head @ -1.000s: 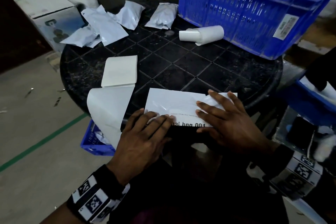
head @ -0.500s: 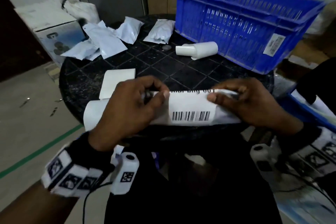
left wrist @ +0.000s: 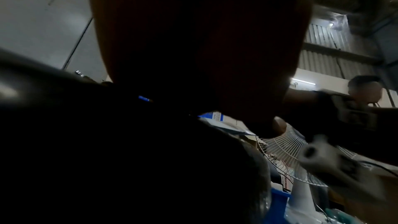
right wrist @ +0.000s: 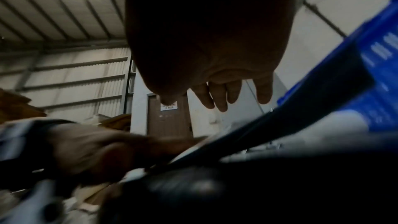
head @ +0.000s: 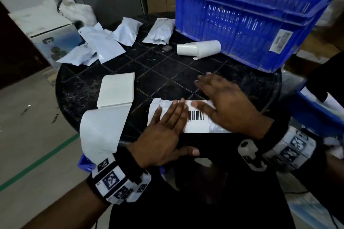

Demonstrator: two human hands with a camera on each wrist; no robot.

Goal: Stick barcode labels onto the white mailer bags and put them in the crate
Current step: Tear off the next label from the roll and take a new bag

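While the left hand (head: 163, 134) is lying flat on the mailer bag (head: 156, 111) at the table's (head: 186, 72) near edge and the blurred right hand (head: 227, 106) is seemingly sweeping open-fingered over the barcode label (head: 197, 122), neither gripping anything, a crease may be getting trapped.

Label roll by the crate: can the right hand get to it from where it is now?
Probably yes. The right hand lies open over the mailer bag, and only bare table shows between it and the label roll lying beside the blue crate. Nothing stands in that path.
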